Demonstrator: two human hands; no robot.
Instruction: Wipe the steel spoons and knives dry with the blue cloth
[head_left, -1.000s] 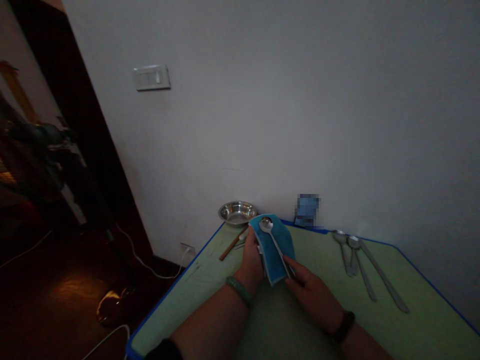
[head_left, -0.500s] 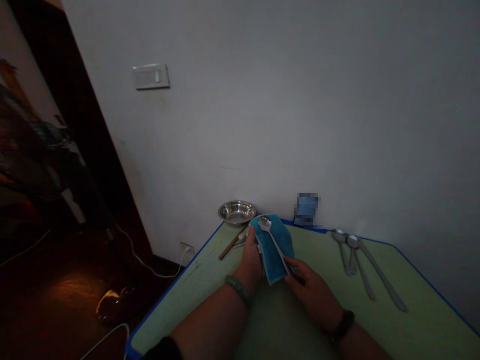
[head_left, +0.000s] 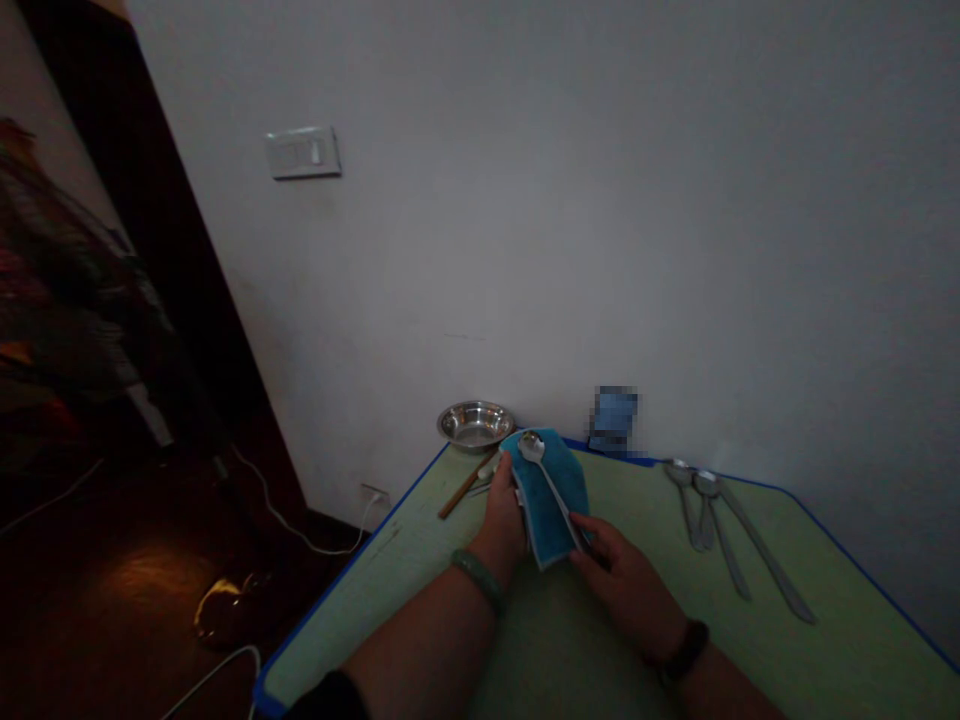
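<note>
On the far end of the green bench (head_left: pixel 847 610): steel spoon (head_left: pixel 532 448) lies lengthwise on a teal terry cloth (head_left: pixel 562 500), its bowl near the cloth's top edge and its handle running to the lower corner. Left hand (head_left: pixel 501 515) is clamped on the cloth's left side. Right hand (head_left: pixel 622 585) is pinched on the handle end and the cloth's lower edge. Hands are close, cloth between them. Steel bowl (head_left: pixel 475 424) sits at the far corner by the wall. Wooden stick (head_left: pixel 465 487) lies just left of the cloth. Two spoons (head_left: pixel 694 500) and a long-handled utensil (head_left: pixel 765 555) lie side by side on the right. Blurred blue object (head_left: pixel 615 420) stands against the wall, too pixelated to identify.
</note>
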